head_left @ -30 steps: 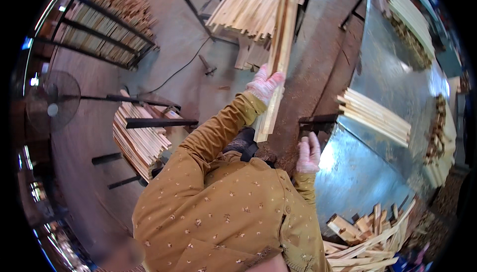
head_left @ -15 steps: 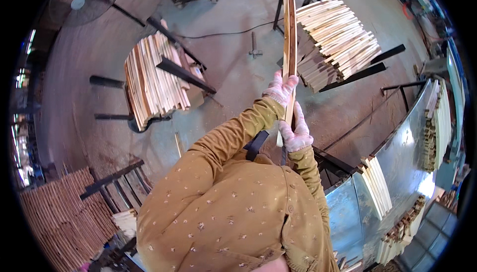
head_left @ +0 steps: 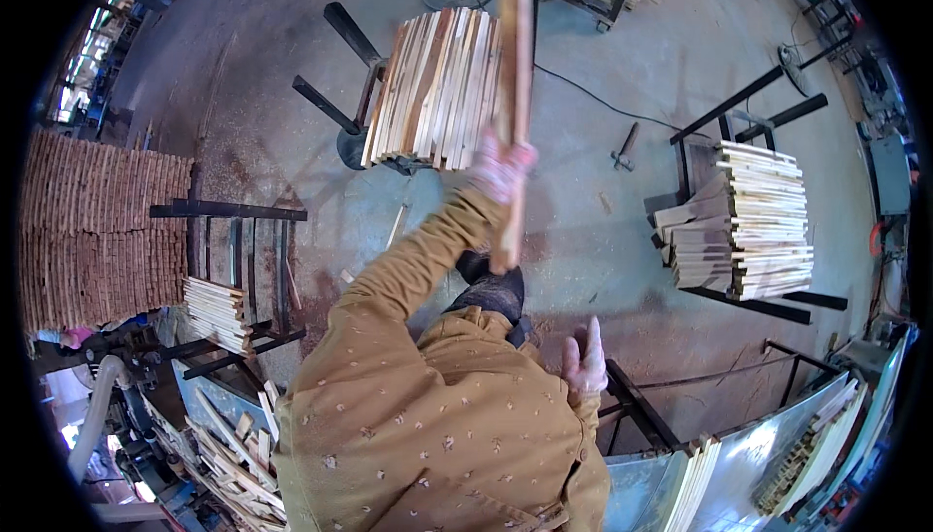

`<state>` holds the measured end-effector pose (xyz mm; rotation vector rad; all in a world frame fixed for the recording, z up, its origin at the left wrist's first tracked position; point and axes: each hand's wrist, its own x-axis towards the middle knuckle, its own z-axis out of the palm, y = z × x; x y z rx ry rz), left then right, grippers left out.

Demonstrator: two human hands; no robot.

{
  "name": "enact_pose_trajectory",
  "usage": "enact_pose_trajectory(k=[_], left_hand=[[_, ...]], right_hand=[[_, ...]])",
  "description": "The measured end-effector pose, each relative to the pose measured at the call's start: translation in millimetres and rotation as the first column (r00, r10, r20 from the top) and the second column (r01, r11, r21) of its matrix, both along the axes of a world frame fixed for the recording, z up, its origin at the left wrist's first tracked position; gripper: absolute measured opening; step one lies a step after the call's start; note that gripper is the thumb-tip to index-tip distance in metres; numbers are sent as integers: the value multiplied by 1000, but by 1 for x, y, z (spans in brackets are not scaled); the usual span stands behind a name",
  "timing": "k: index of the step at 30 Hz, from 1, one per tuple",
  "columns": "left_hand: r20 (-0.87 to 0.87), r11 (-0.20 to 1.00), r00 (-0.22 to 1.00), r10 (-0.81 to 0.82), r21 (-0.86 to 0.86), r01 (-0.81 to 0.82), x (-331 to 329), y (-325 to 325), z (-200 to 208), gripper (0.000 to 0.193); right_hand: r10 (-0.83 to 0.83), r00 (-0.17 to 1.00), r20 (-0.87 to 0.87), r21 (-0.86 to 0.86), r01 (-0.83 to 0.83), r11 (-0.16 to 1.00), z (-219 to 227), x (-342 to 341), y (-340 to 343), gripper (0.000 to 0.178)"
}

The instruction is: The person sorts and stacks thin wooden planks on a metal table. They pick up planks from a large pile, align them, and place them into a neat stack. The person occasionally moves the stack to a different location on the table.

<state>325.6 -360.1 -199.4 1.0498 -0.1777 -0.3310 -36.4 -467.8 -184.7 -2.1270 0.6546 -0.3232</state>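
A long wooden board [head_left: 512, 56] points away from me, slightly blurred. My gloved left hand [head_left: 501, 165] is wrapped round it near its lower end. Just left of the board, a stack of wooden strips [head_left: 428, 90] rests on a black metal stand [head_left: 367, 75]; whether board and stack touch, I cannot tell. My right hand [head_left: 585, 365], also gloved, is away from the board beside the dark metal frame [head_left: 641, 411]. Its fingers are apart, the index finger stretched out, and it holds nothing.
At right, another rack carries pale strips [head_left: 768, 221]. A hammer-like tool [head_left: 625, 148] and a cable [head_left: 603, 100] lie on the floor. Brown strips [head_left: 107, 231] are piled far left, above a heap of offcuts [head_left: 233, 445]. A metal-topped table [head_left: 739, 454] stands at lower right.
My view has turned left, toward the left stack. My right hand has let go of the board and dropped back; the left hand carries it alone to beside that stack.
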Motion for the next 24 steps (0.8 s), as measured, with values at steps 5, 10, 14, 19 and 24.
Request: enact_pose_trajectory(k=[5,10,14,19,24], left_hand=[[446,238,893,65,862,-448,176,138,-24,73],[274,39,961,21,961,-275,292,212,-121,62],[129,130,992,11,983,-129,315,181,-192,68],[-88,484,993,76,874,40,321,229,-273,72],[-133,151,983,-126,977,152,342,221,-239,69]], right_hand=[[-152,958,-243,203,203,958,-41,18,26,61],[-17,956,-294,304,111,946,-67,95,47,64],[161,861,-482,324,5,946,-22,207,81,54],[171,806,-566,294,4,956,-36,221,94,58],[21,831,-557,332,199,922,-36,227,121,58]])
